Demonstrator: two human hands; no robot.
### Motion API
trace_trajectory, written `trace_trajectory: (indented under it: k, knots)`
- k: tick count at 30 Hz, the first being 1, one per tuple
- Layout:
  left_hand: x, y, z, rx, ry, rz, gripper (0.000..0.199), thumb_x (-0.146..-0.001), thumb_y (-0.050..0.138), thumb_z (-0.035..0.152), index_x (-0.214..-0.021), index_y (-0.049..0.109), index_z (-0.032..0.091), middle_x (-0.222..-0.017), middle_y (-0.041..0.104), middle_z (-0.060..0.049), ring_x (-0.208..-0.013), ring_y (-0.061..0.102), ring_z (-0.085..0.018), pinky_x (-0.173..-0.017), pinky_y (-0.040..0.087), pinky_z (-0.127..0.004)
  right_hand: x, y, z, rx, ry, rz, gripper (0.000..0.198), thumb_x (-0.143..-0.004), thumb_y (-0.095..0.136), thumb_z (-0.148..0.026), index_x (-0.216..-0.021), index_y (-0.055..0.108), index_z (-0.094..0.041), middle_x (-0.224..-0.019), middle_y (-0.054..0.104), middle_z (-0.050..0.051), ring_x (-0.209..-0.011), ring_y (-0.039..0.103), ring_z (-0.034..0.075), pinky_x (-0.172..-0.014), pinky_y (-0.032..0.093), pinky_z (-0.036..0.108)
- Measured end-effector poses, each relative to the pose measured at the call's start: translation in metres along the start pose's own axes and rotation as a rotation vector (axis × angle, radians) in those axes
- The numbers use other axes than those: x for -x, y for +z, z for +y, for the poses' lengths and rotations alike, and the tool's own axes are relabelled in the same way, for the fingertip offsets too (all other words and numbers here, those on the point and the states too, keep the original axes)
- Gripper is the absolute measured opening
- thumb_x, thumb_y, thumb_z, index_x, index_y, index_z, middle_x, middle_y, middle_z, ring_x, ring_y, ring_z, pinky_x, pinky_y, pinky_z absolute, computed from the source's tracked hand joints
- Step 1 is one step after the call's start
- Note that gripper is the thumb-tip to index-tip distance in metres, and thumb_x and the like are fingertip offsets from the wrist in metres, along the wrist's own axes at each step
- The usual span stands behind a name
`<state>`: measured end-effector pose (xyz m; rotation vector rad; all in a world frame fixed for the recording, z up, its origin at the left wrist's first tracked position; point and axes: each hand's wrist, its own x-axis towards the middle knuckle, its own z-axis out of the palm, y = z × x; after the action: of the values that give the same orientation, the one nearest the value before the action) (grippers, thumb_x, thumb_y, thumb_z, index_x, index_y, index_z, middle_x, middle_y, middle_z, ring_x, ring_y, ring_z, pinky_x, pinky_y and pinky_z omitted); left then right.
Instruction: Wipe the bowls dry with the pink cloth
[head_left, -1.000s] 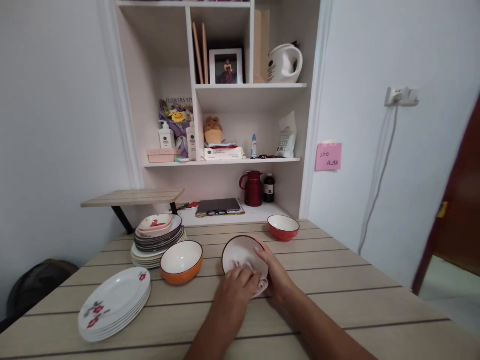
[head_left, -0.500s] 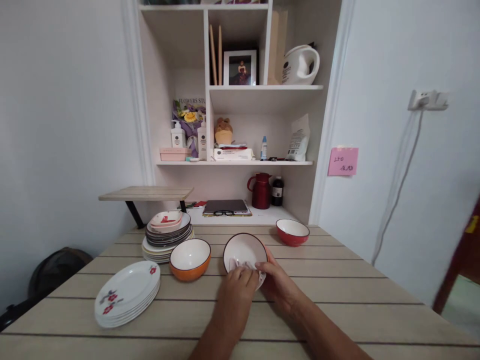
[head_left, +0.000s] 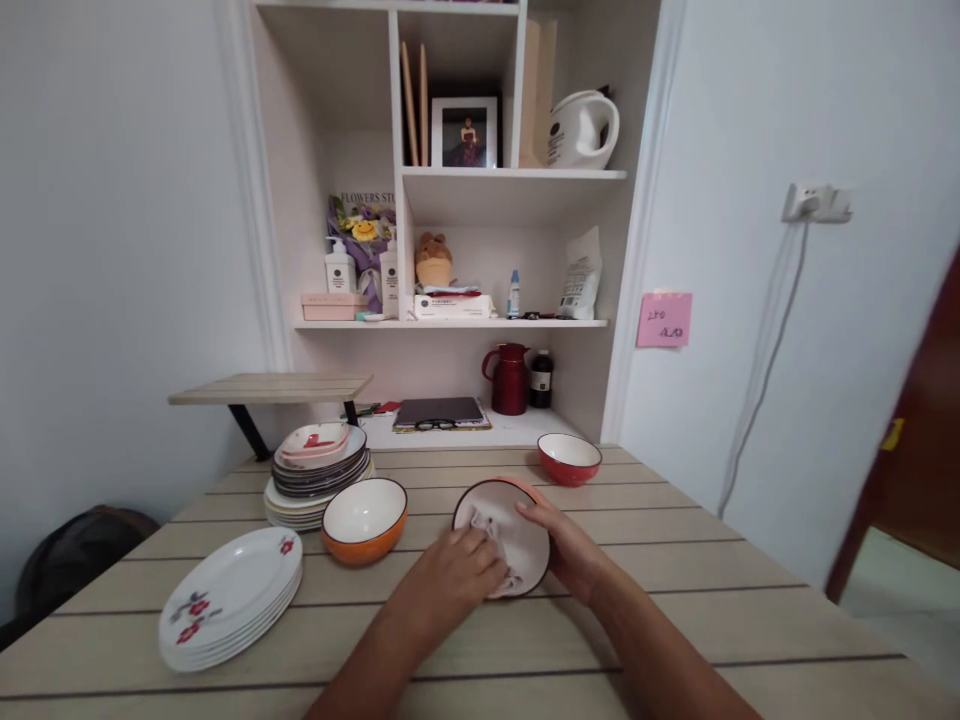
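Note:
A bowl [head_left: 525,545] with a white inside and dark rim is tilted toward me above the front of the table. My right hand [head_left: 571,548] grips it at the right side, thumb over the rim and the other fingers behind. Inside the bowl, my left hand [head_left: 466,568] presses a crumpled pale cloth [head_left: 489,522] against the surface; its fingers are bent over the cloth. Left of the hands stands an orange bowl [head_left: 365,525], upright. Farther back on the right is a red bowl [head_left: 570,460].
Stacked white oval plates [head_left: 232,590] with red flowers lie at the left. Behind them rises a pile of mixed plates [head_left: 321,465] topped by small pink dishes [head_left: 315,440]. A small raised shelf [head_left: 270,388] overhangs the back left. A red jug [head_left: 510,380] stands in the wall unit.
The bowl in my right hand has tilted and turned more to the left. My left hand has shifted with the cloth inside it, and its forearm slants more. The camera view has moved slightly.

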<state>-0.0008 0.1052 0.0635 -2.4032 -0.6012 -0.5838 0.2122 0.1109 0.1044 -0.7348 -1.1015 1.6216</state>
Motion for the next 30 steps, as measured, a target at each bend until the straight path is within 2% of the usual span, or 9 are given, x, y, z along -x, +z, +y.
trace_trajectory:
  k: [3, 8, 13, 15, 18, 20, 25, 28, 30]
  knots:
    - [0.002, 0.008, -0.002, -0.084, -0.049, 0.083, 0.014, -0.104, 0.055, 0.019, -0.113, 0.066, 0.019, -0.114, 0.071, -0.006, -0.114, 0.064, -0.021, -0.104, 0.048, -0.038, -0.001, 0.003, 0.005, -0.087, -0.008, 0.011, 0.074, -0.074, 0.079, -0.029, -0.144, 0.054, -0.029, -0.12, 0.079, 0.007, -0.102, 0.073, 0.029, -0.087, 0.052, 0.038]
    - [-0.01, 0.026, 0.016, -0.041, -0.316, 0.19, 0.026, -0.103, 0.049, 0.01, -0.119, 0.067, 0.021, -0.11, 0.074, -0.004, -0.104, 0.068, -0.021, -0.093, 0.057, -0.038, -0.006, 0.017, 0.02, -0.226, -0.099, -0.011, 0.09, -0.067, 0.08, -0.019, -0.149, 0.048, -0.033, -0.118, 0.079, 0.005, -0.099, 0.072, 0.028, -0.089, 0.052, 0.039]
    - [-0.028, 0.028, 0.042, 0.016, -0.497, 0.228, 0.033, -0.103, 0.05, 0.012, -0.131, 0.064, 0.021, -0.116, 0.073, -0.007, -0.109, 0.067, -0.025, -0.093, 0.058, -0.041, -0.005, 0.023, 0.022, -0.277, -0.131, 0.054, 0.06, -0.071, 0.08, -0.029, -0.13, 0.066, -0.028, -0.098, 0.08, 0.003, -0.095, 0.071, 0.029, -0.09, 0.052, 0.039]
    - [-0.029, 0.025, 0.049, 0.033, -0.443, 0.247, 0.036, -0.105, 0.048, 0.014, -0.137, 0.062, 0.021, -0.122, 0.072, -0.008, -0.113, 0.065, -0.024, -0.097, 0.057, -0.041, -0.002, 0.02, 0.016, -0.275, -0.12, 0.085, 0.05, -0.074, 0.08, -0.034, -0.122, 0.071, -0.026, -0.094, 0.08, 0.005, -0.094, 0.071, 0.03, -0.09, 0.053, 0.041]
    - [-0.022, 0.019, 0.044, 0.055, -0.257, 0.242, 0.035, -0.107, 0.045, 0.02, -0.139, 0.06, 0.023, -0.126, 0.072, -0.006, -0.119, 0.064, -0.022, -0.102, 0.054, -0.037, 0.002, 0.013, 0.005, -0.211, -0.167, 0.095, 0.053, -0.075, 0.08, -0.038, -0.126, 0.069, -0.027, -0.113, 0.079, 0.006, -0.104, 0.071, 0.032, -0.094, 0.051, 0.042]
    - [-0.015, 0.014, 0.03, 0.049, -0.162, 0.226, 0.033, -0.109, 0.044, 0.023, -0.136, 0.061, 0.024, -0.125, 0.072, -0.004, -0.122, 0.063, -0.02, -0.103, 0.053, -0.035, 0.003, 0.01, 0.0, -0.166, -0.197, 0.083, 0.057, -0.075, 0.079, -0.037, -0.13, 0.067, -0.027, -0.121, 0.077, 0.006, -0.108, 0.07, 0.031, -0.095, 0.05, 0.042]
    - [-0.006, 0.0, -0.009, -0.03, 0.028, 0.145, 0.025, -0.108, 0.046, 0.022, -0.125, 0.065, 0.022, -0.12, 0.074, -0.002, -0.119, 0.066, -0.018, -0.102, 0.052, -0.034, -0.002, 0.01, -0.002, -0.144, -0.161, 0.061, 0.059, -0.07, 0.075, -0.028, -0.128, 0.067, -0.027, -0.118, 0.079, 0.006, -0.107, 0.07, 0.031, -0.088, 0.051, 0.039]
    - [-0.008, 0.005, -0.014, -0.096, 0.043, 0.12, 0.018, -0.106, 0.053, 0.024, -0.116, 0.067, 0.02, -0.121, 0.074, -0.004, -0.119, 0.066, -0.019, -0.107, 0.049, -0.036, -0.004, 0.011, 0.001, -0.161, -0.119, 0.071, 0.058, -0.07, 0.07, -0.024, -0.128, 0.066, -0.026, -0.11, 0.08, 0.006, -0.098, 0.071, 0.03, -0.082, 0.051, 0.038]
    - [-0.009, 0.014, -0.009, -0.137, -0.033, 0.164, 0.016, -0.105, 0.053, 0.021, -0.108, 0.068, 0.018, -0.122, 0.073, -0.007, -0.119, 0.067, -0.021, -0.107, 0.049, -0.038, -0.004, 0.012, 0.004, -0.17, -0.112, 0.094, 0.059, -0.07, 0.069, -0.023, -0.129, 0.065, -0.026, -0.107, 0.081, 0.006, -0.094, 0.071, 0.029, -0.08, 0.05, 0.038]
